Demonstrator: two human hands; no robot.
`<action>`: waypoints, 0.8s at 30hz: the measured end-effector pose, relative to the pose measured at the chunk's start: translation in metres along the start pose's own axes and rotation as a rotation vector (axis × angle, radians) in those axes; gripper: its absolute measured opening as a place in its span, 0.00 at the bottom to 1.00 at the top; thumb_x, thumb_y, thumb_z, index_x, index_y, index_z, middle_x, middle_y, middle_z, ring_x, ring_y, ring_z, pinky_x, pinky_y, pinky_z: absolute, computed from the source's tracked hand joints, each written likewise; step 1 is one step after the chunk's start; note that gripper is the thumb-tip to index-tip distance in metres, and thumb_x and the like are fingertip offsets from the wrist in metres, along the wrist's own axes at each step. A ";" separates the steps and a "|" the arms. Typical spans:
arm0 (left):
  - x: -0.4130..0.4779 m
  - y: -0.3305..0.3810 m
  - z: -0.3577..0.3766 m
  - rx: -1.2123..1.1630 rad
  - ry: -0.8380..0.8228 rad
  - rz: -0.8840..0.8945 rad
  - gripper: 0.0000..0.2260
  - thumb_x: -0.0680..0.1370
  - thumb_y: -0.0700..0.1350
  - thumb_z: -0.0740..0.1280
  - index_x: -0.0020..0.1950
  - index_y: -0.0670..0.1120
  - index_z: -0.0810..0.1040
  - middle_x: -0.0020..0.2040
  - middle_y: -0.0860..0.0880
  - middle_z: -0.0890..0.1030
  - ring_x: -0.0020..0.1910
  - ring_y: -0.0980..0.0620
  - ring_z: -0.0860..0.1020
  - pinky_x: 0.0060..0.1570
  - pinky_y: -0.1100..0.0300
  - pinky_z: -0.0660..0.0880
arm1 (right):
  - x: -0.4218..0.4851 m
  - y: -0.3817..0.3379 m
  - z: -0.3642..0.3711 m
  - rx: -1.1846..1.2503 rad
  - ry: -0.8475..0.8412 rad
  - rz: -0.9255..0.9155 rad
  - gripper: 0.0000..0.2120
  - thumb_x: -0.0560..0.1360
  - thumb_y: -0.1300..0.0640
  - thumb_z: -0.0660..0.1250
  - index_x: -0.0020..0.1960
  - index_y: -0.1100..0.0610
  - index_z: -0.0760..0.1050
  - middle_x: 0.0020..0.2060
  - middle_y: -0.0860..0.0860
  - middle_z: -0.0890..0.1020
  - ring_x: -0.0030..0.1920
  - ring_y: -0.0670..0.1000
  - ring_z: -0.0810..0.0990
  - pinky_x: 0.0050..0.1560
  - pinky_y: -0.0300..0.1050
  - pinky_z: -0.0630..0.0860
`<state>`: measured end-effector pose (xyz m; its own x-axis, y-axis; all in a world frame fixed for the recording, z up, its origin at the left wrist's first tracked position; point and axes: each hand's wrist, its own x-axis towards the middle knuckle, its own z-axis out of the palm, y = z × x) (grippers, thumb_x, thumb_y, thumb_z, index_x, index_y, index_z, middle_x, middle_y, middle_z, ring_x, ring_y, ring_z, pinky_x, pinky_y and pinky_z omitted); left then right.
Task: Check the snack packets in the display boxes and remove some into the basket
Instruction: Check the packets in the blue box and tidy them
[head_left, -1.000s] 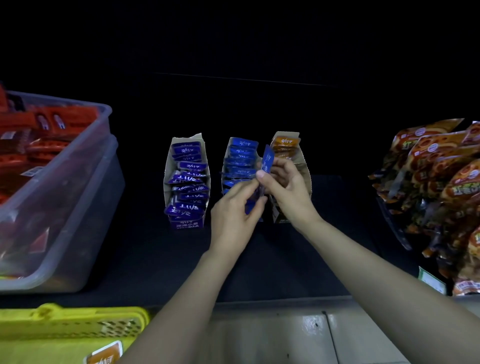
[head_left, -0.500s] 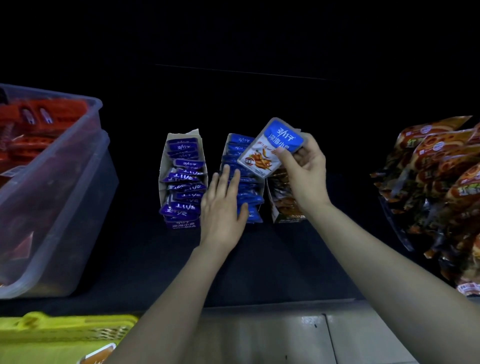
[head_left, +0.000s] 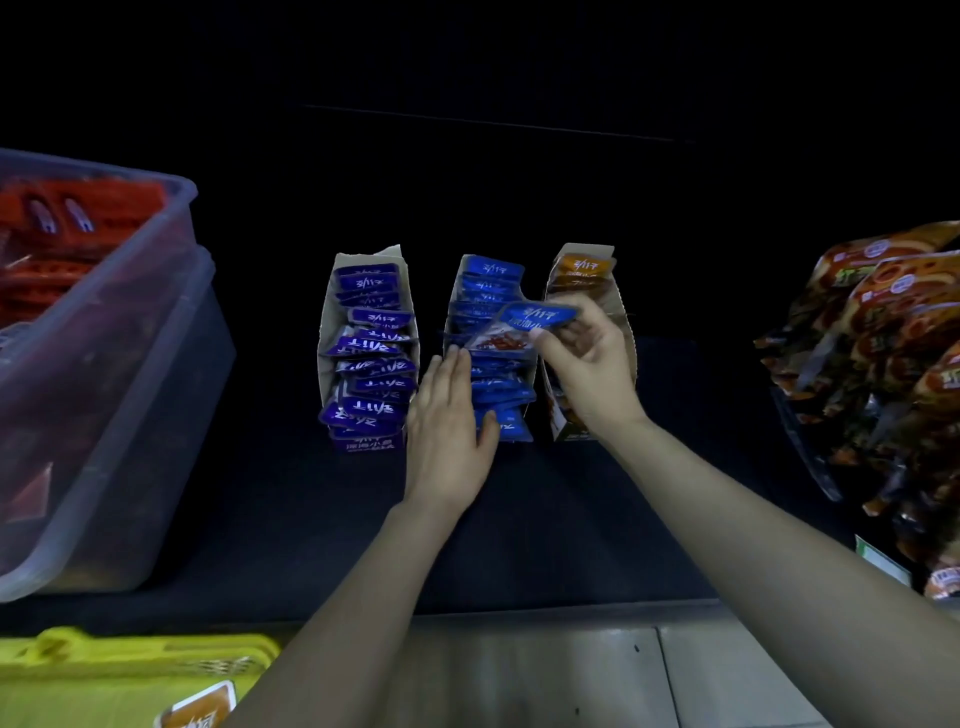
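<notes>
Brought the blue packet (head_left: 524, 327) down since half a second ago: pinched now in the right grip (head_left: 582, 358), tilted flatter, just above the far half of the middle box (head_left: 452, 312). Kept the left grip (head_left: 449, 426) flat, fingers straight, against the near blue packets (head_left: 496, 387) of that box, holding nothing. Reads as a checked packet going back to its row, not out. Left the yellow basket (head_left: 130, 660) at near left, well apart, with one orange packet (head_left: 195, 709) showing in it. Probably more of this row to check next.
</notes>
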<state>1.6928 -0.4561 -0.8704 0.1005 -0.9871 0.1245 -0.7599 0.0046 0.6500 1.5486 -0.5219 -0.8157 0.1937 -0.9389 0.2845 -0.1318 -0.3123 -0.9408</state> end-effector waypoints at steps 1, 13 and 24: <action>0.000 -0.001 0.001 -0.007 -0.006 0.001 0.31 0.82 0.47 0.61 0.80 0.46 0.49 0.81 0.50 0.50 0.79 0.53 0.46 0.76 0.56 0.44 | -0.001 0.002 0.001 -0.008 -0.015 0.011 0.10 0.77 0.71 0.65 0.51 0.57 0.75 0.46 0.51 0.81 0.49 0.44 0.80 0.54 0.38 0.76; -0.001 -0.007 0.002 -0.011 0.011 0.057 0.33 0.81 0.47 0.62 0.80 0.50 0.46 0.81 0.51 0.46 0.79 0.51 0.48 0.76 0.51 0.51 | 0.004 0.026 0.012 -0.382 -0.015 -0.098 0.06 0.80 0.56 0.66 0.52 0.54 0.81 0.46 0.47 0.78 0.49 0.38 0.76 0.51 0.33 0.71; 0.002 -0.010 0.001 0.042 0.085 0.171 0.35 0.81 0.44 0.62 0.81 0.51 0.44 0.81 0.53 0.42 0.79 0.53 0.43 0.75 0.53 0.49 | 0.008 0.035 0.012 -0.568 0.024 -0.112 0.03 0.75 0.57 0.72 0.46 0.56 0.80 0.41 0.47 0.83 0.42 0.43 0.81 0.43 0.46 0.80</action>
<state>1.6997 -0.4583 -0.8773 0.0203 -0.9555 0.2943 -0.7965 0.1625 0.5824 1.5575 -0.5384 -0.8491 0.2151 -0.8967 0.3869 -0.6142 -0.4322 -0.6603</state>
